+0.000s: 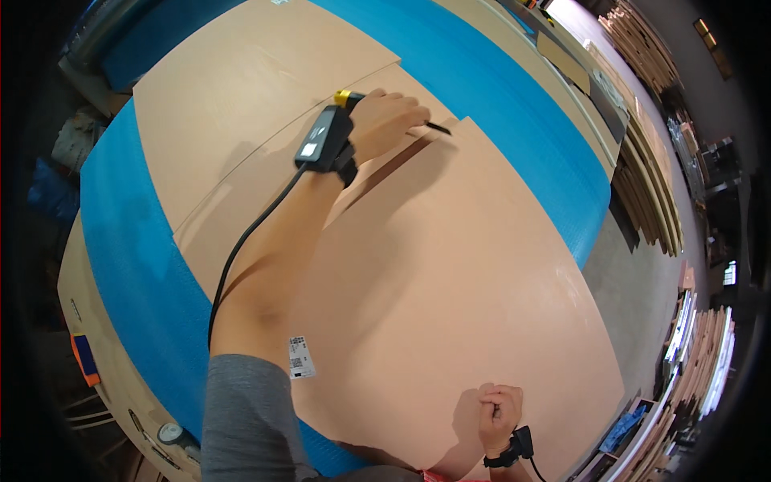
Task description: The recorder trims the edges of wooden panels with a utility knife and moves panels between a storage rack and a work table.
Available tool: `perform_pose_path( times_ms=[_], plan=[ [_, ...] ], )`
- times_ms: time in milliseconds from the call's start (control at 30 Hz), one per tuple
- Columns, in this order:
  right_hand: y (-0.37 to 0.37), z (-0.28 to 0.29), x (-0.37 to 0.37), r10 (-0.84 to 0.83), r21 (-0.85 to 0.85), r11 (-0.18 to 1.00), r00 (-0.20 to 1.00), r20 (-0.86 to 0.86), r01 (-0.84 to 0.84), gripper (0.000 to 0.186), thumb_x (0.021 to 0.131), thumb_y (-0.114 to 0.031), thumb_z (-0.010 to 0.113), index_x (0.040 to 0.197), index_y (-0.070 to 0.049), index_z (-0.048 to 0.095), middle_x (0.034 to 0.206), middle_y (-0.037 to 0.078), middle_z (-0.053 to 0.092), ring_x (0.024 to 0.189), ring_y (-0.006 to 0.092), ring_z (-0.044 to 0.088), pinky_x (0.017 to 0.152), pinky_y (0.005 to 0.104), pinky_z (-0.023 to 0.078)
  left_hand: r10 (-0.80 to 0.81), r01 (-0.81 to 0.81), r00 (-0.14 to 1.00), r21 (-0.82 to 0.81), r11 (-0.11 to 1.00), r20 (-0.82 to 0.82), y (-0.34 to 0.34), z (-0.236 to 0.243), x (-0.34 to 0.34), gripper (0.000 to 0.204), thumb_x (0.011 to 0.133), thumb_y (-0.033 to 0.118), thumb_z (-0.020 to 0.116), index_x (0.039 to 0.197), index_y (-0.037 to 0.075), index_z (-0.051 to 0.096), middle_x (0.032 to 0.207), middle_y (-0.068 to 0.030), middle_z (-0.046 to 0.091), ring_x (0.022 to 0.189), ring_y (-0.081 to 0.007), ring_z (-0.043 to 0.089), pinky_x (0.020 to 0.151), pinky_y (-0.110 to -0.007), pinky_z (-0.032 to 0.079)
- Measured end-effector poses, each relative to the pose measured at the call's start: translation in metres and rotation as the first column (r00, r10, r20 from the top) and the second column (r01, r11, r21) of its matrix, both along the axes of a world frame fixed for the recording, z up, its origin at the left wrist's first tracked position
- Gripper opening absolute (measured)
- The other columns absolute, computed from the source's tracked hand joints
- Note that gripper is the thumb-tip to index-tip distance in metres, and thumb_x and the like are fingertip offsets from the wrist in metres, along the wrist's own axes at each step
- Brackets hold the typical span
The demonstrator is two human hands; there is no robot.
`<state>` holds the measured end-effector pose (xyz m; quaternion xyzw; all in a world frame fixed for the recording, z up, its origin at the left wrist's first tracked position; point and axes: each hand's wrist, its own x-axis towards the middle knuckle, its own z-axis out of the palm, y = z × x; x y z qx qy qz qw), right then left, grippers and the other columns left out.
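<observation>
My left hand is closed round a black tool with a yellow end, its dark tip sticking out to the right above pale panels. Beneath it, a lower panel with a white label adjoins the upper panels along a dark, slanting gap. My right hand is curled into a fist on the lower panel near its bottom right; I cannot make out whether it holds anything. Both wrists wear black strapped devices with cables.
Blue padded sheeting lies under the panels on both sides. An orange-and-blue object and a round grey object rest on the plywood at left. Stacked boards stand to the right, with more piles farther down.
</observation>
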<state>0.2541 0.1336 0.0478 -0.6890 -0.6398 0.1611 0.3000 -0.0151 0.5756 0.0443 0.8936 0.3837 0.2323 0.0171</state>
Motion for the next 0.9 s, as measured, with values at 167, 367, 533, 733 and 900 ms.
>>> perform_pose_path(
  times_ms=[167, 367, 533, 733, 900],
  plan=[
    [0.003, 0.001, -0.002, -0.027, -0.004, 1.000, 1.000, 0.000, 0.027, 0.017, 0.074, 0.011, 0.056, 0.076, -0.005, 0.060, 0.084, 0.011, 0.058, 0.079, 0.0253, 0.053, 0.065, 0.0323, 0.043, 0.000, -0.012, 0.991, 0.091, 0.996, 0.130, 0.030, -0.015, 0.045, 0.019, 0.084, 0.004, 0.056, 0.097, 0.013, 0.067, 0.091, -0.0027, 0.066, 0.097, -0.0232, 0.060, 0.091, -0.038, 0.042],
    [0.005, 0.005, -0.006, -0.050, -0.033, 0.998, 0.998, -0.032, 0.049, 0.017, 0.073, 0.012, 0.056, 0.076, -0.005, 0.060, 0.084, 0.011, 0.058, 0.079, 0.0247, 0.053, 0.065, 0.0317, 0.043, -0.001, -0.010, 0.993, 0.102, 0.995, 0.114, 0.038, -0.029, 0.056, 0.010, 0.084, 0.005, 0.057, 0.087, 0.010, 0.065, 0.085, -0.0026, 0.065, 0.090, -0.0232, 0.060, 0.091, -0.038, 0.042],
    [0.006, 0.005, -0.005, -0.024, -0.013, 1.000, 1.000, -0.019, 0.023, 0.018, 0.073, 0.012, 0.056, 0.076, -0.005, 0.060, 0.084, 0.011, 0.059, 0.079, 0.0244, 0.053, 0.065, 0.0312, 0.043, -0.143, 0.122, 0.977, 0.138, 0.983, 0.160, 0.006, -0.024, 0.026, 0.009, 0.084, 0.004, 0.057, 0.084, 0.009, 0.064, 0.083, -0.0034, 0.064, 0.091, -0.0238, 0.059, 0.091, -0.037, 0.043],
    [0.007, 0.008, -0.003, -0.043, -0.011, 0.999, 0.999, -0.025, 0.043, 0.018, 0.074, 0.012, 0.055, 0.076, -0.005, 0.060, 0.084, 0.011, 0.059, 0.079, 0.0247, 0.054, 0.065, 0.0316, 0.043, -0.223, 0.219, 0.974, 0.094, 0.971, 0.036, -0.036, -0.004, -0.020, 0.014, 0.080, -0.002, 0.058, 0.086, 0.008, 0.066, 0.084, -0.0043, 0.064, 0.093, -0.0249, 0.059, 0.090, -0.036, 0.045],
    [0.007, 0.007, -0.008, -0.053, -0.013, 0.999, 0.999, -0.011, 0.053, 0.017, 0.074, 0.010, 0.055, 0.076, -0.005, 0.060, 0.085, 0.010, 0.059, 0.078, 0.0244, 0.054, 0.064, 0.0313, 0.043, -0.128, 0.106, 0.982, 0.160, 0.981, 0.136, -0.021, -0.009, -0.012, 0.012, 0.081, 0.001, 0.060, 0.087, 0.009, 0.067, 0.085, -0.0037, 0.065, 0.090, -0.0247, 0.060, 0.090, -0.036, 0.045]
  ],
)
